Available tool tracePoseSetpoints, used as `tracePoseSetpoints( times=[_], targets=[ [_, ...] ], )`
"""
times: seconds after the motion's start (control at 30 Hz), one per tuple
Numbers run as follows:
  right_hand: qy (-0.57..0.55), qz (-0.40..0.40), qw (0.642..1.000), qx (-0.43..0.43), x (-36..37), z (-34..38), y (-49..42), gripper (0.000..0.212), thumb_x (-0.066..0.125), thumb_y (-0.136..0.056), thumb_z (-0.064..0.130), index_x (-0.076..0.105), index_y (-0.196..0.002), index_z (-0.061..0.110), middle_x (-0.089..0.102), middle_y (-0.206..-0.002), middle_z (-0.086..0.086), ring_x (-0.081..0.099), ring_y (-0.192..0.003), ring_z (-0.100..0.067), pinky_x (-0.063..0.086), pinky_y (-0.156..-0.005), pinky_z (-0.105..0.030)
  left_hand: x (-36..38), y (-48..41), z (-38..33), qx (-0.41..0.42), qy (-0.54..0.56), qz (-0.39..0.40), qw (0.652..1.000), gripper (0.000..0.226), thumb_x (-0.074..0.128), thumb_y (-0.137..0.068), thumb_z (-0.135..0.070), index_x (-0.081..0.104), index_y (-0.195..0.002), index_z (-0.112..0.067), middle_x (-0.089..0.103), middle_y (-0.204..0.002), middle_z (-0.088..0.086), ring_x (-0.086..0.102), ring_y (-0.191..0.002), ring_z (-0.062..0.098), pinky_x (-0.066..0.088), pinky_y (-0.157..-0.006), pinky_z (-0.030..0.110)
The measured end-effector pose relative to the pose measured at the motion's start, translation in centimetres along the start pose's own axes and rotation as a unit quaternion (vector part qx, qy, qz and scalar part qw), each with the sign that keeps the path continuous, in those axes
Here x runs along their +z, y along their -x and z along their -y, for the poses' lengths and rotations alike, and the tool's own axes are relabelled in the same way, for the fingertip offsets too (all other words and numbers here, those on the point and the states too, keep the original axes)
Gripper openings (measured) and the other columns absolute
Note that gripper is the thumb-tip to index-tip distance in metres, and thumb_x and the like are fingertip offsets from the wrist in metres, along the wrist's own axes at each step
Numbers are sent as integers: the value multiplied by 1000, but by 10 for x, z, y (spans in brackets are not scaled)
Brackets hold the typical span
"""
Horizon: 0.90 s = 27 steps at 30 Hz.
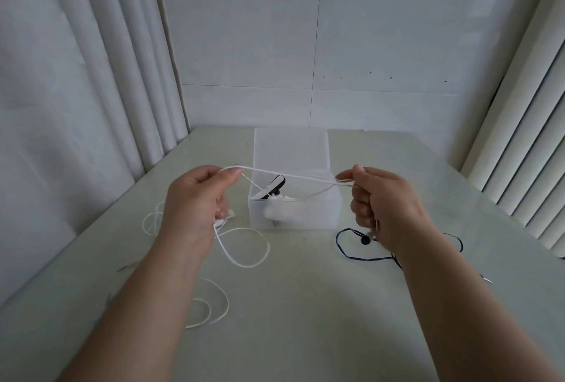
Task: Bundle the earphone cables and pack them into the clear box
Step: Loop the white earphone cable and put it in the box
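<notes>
A white earphone cable [290, 175] is stretched taut between both hands, just above the clear box [318, 213]. My left hand [198, 201] pinches its folded left end, and more white cable hangs from it in a loop [253, 262] onto the table. My right hand [385, 204] pinches the right end, fingers curled. The box stands at the table's middle and holds a black-and-white earpiece [270, 187] and white bundled items. A dark blue earphone cable [363, 254] with a black earbud lies on the table under my right hand.
More white cable loops [214, 305] lie on the pale table [305, 305] under my left forearm and to its left. Thin twist ties [127, 267] lie at the left and right [486, 278]. White curtains hang on both sides, a tiled wall behind.
</notes>
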State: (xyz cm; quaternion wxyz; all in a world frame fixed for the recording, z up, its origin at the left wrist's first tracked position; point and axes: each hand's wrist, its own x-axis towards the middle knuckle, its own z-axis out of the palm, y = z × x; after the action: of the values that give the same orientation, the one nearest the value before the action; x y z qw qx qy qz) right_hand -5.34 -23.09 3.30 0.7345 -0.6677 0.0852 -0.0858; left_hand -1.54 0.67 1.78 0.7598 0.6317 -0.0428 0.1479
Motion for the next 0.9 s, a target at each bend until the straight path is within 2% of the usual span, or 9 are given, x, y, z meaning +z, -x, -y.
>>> tracePoseSetpoints(
  times=[0.1,0.2,0.27,0.43,0.57,0.67,0.73,0.8,0.9],
  targets=[
    [41,36,998,32,-1,-1,0,22,58,-94,30,71,-90,12,34,-56,4,32,-43,-11,25,-46,-22,1,-1,1,-14,30,22,999,8,69,-72,-17,68,-64,-15,33,-47,-2,27,-36,12,27,-41,16],
    [214,67,975,2,0,-6,1,12,63,-89,28,73,-90,21,47,-59,1,48,-48,-13,42,-54,-30,3,-1,3,-20,39,33,998,18,66,-74,-22,63,-71,-4,33,-49,-1,27,-36,13,28,-40,17],
    [302,54,951,-21,4,-9,1,13,62,-90,27,73,-89,21,51,-58,1,50,-47,-12,44,-48,-24,5,0,3,-16,44,15,999,23,63,-85,-22,63,-69,-7,33,-48,-2,28,-36,12,27,-39,16],
    [293,-41,952,-80,4,-6,-3,24,57,-93,28,67,-73,18,57,-53,1,51,-45,-12,40,-45,-23,3,-4,4,-1,72,-58,996,32,58,-91,-19,62,-60,-18,39,-46,-5,33,-37,13,24,-43,21],
    [321,-58,945,-38,1,-4,-3,40,50,-96,41,58,-68,13,51,-52,-1,55,-44,-19,42,-48,-23,0,-6,7,-7,47,-106,993,20,62,-87,-16,64,-67,-14,39,-49,-3,34,-39,14,26,-45,24],
    [356,-85,931,-2,-1,-3,-3,48,50,-94,47,50,-61,12,43,-50,-1,43,-46,-23,36,-47,-24,-1,-6,9,-15,4,-102,995,12,65,-82,-15,68,-70,-13,38,-52,1,32,-40,16,27,-46,25],
    [278,-45,959,45,-5,-1,-2,42,56,-92,41,49,-61,13,34,-50,2,30,-43,-19,27,-43,-22,-2,-6,8,-11,-16,-95,995,10,66,-81,-15,69,-72,-13,36,-51,0,31,-41,17,27,-45,23],
    [94,39,987,127,-7,2,0,31,58,-89,26,46,-63,14,28,-53,3,21,-41,-12,17,-39,-19,-1,-5,7,-11,-22,-96,995,9,67,-82,-14,69,-73,-15,33,-48,-3,29,-41,16,26,-42,20],
    [-101,153,963,199,-8,7,2,11,54,-74,12,46,-66,14,28,-60,3,19,-44,-9,12,-41,-18,0,-4,8,-24,-30,-85,996,10,68,-83,-16,69,-73,-15,30,-45,-4,25,-42,16,24,-42,19]
  ],
)
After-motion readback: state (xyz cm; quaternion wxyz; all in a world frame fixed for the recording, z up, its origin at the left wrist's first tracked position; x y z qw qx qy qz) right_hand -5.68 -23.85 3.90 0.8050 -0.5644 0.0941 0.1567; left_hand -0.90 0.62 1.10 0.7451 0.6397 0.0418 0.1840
